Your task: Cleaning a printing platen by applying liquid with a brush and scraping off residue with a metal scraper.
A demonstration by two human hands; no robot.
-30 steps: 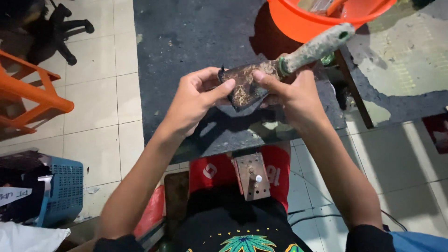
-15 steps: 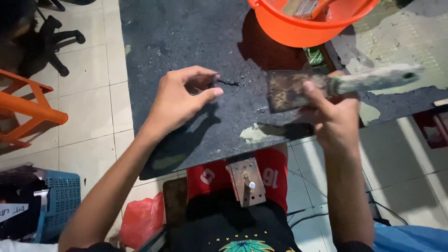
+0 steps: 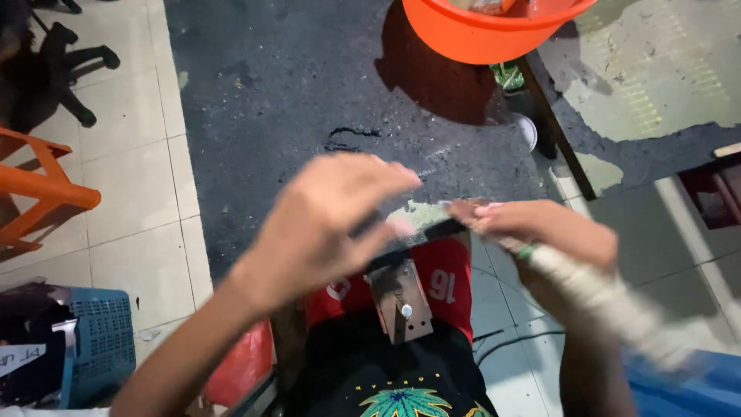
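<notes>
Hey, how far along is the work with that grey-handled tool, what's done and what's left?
Done: nothing finished shows; the blade end is blurred and mostly hidden. In hand: the right hand grips the grey-wrapped tool, and the left hand hovers open over its front end. Left: the metal plate in the lap and the orange basin sit untouched.

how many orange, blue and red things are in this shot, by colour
orange: 2, the tub and the chair
blue: 1, the crate
red: 1, the bag
total: 4
</notes>
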